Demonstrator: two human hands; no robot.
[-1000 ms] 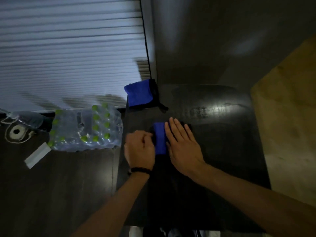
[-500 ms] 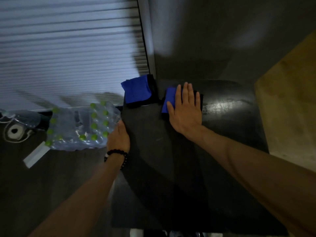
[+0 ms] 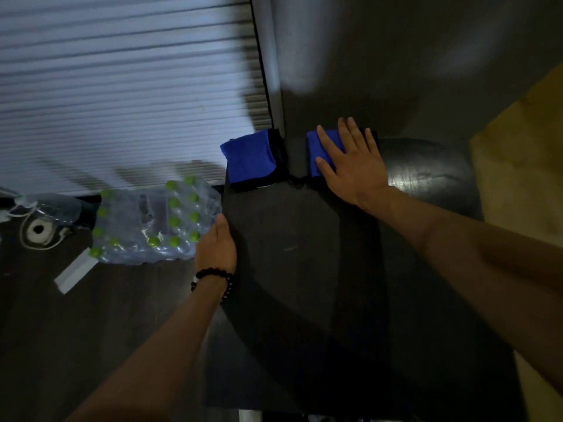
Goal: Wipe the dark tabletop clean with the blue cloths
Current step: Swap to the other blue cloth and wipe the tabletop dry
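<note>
A: Containers first. Down on the dark floor (image 3: 76,330), left of the dark rectangular worktop (image 3: 304,269), lies a clear shrink-wrapped pack of water bottles with green caps (image 3: 152,223), bottles packed in rows.

B: And the hands?

A: The right hand (image 3: 350,166) lies flat, fingers (image 3: 347,132) spread wide, pressing a folded blue cloth with a dark edge (image 3: 320,144) onto the worktop's far edge. It grips nothing, just pushes palm-down. The left hand (image 3: 216,245), a dark bead bracelet (image 3: 213,278) on its wrist, rests at the worktop's left edge; its fingers are hidden, so I can't tell how far they're curled or whether they clasp the edge.

B: The other cloth?

A: A second folded blue cloth (image 3: 249,156) sits at the far left corner, overhanging slightly, just beside the first, apart from it.

B: Changes?

A: Half a second back the pressed cloth sat a touch nearer; the right hand has slid it farther away. The left hand has barely shifted.
</note>
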